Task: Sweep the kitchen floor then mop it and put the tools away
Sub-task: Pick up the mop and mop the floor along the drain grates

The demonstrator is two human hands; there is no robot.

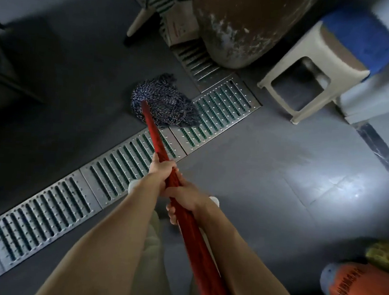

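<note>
Red mop handle was gripped by both hands, left hand and right hand, fingers curled around it; mop strands, lying at the drain grate edge, were judged liable to be snagged in its slots.

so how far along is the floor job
Mopping is in hand: both hands, left and right, grip the red mop handle, mop head on the floor by the drain grate. Sweeping can't be confirmed. Putting tools away remains.

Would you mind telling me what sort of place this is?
Probably a commercial or back-of-house kitchen: a metal drain grate crosses the grey tiled floor, beside a large brown jar and plastic stool.
</note>
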